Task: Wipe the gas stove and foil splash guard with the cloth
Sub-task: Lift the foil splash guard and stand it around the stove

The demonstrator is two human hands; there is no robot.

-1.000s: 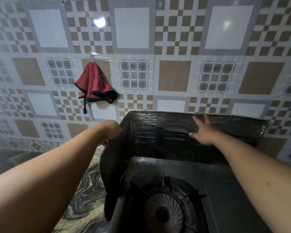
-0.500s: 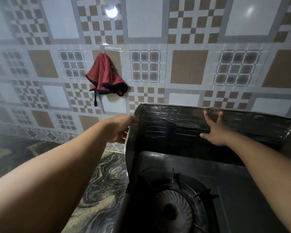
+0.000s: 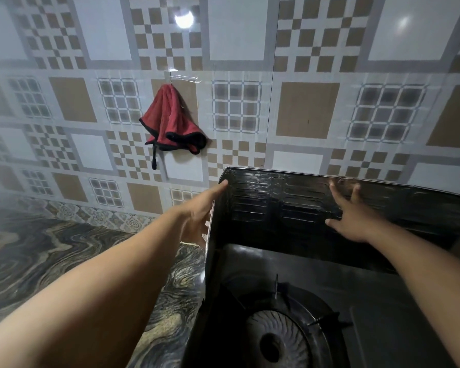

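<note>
The dark foil splash guard [image 3: 263,205] stands around the back and left side of the black gas stove [image 3: 383,328]. My left hand [image 3: 199,211] lies against the outside of the guard's left panel, fingers stretched out, index fingertip at the top corner. My right hand [image 3: 353,219] is pressed flat on the inside of the back panel, fingers spread. Neither hand holds anything. The red cloth [image 3: 170,120] with a black edge hangs from a hook on the tiled wall, up and to the left of the guard.
The stove's left burner [image 3: 276,341] with its pan supports sits below my right arm. A dark marbled countertop [image 3: 51,261] stretches left of the stove. The patterned tile wall [image 3: 303,110] rises directly behind the guard.
My left hand has loosened from the guard's left edge and its fingers now stretch up to the top corner. My right hand stays flat on the back panel.
</note>
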